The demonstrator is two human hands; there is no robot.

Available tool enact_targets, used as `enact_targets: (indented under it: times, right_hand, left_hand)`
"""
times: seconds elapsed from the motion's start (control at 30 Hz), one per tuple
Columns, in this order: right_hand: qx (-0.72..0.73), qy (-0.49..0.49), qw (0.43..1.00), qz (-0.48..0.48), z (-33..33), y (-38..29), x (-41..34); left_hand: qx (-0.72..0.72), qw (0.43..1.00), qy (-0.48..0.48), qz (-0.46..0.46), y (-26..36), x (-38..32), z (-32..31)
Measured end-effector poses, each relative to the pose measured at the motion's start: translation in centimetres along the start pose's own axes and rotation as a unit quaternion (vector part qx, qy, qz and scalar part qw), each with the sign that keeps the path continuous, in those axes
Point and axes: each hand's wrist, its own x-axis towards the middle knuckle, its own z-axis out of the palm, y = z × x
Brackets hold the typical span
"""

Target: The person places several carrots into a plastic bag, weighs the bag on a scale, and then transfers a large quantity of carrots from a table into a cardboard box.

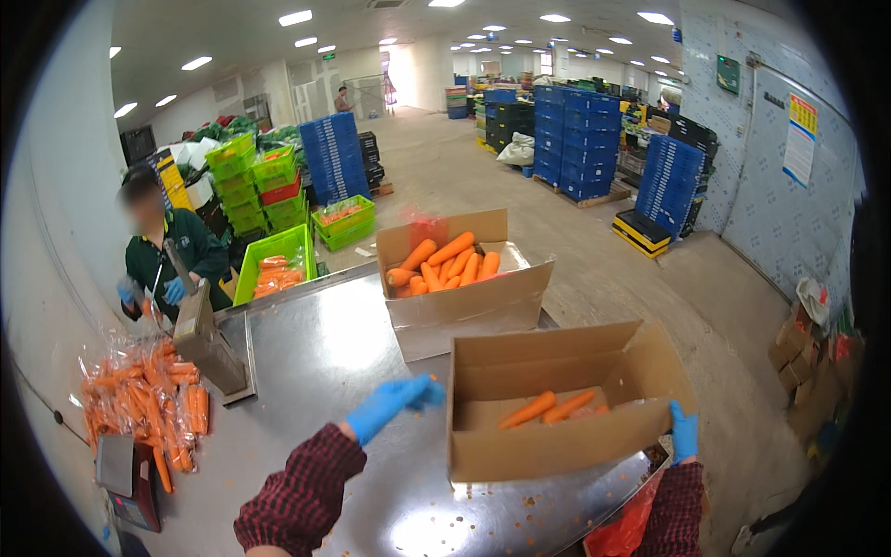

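An opened cardboard box [550, 449] stands on the steel table before me, with a few carrots [527, 409] on its floor. At its right end my right hand [684, 432], in a blue glove, grips the wall near the corner. My left hand [393, 407], also gloved in blue, hovers just left of the box. Its fingers are stretched out and blurred, and no carrot shows in them. Behind stands a second cardboard box [473, 313], heaped with loose carrots [452, 264]. Part of the near box's floor is hidden by its front wall.
Bagged carrots [150, 404] are piled at the table's left, beside a scale [129, 473] and a metal device [209, 341]. A co-worker [174, 244] stands beyond them, near a green crate [275, 261]. Red plastic [623, 519] hangs by my right sleeve.
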Motion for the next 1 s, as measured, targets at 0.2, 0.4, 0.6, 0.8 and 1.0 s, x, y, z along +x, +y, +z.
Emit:
enact_targets:
  times: [0.2,0.4,0.6,0.8,1.0]
  right_hand:
    - [-0.113,0.116,0.977,-0.141,-0.2,3.0,3.6]
    - [-0.106,0.061,0.993,0.003,-2.8,-2.8,-3.3]
    - [-0.183,0.039,0.961,-0.203,-0.5,-11.4,-5.1]
    - [-0.270,-0.132,0.909,-0.289,10.8,-21.7,-3.7]
    - [-0.345,-0.294,0.796,-0.402,24.0,-23.6,-1.9]
  left_hand:
    - [0.636,0.586,0.385,0.321,-1.7,14.2,-10.9]
    - [0.705,0.667,0.166,0.177,0.0,18.1,-14.4]
    - [0.655,0.687,0.210,0.236,-5.5,15.9,-10.9]
    - [0.682,0.682,0.134,0.227,-3.6,11.6,-10.8]
    - [0.675,0.693,0.110,0.225,-5.6,2.0,-13.2]
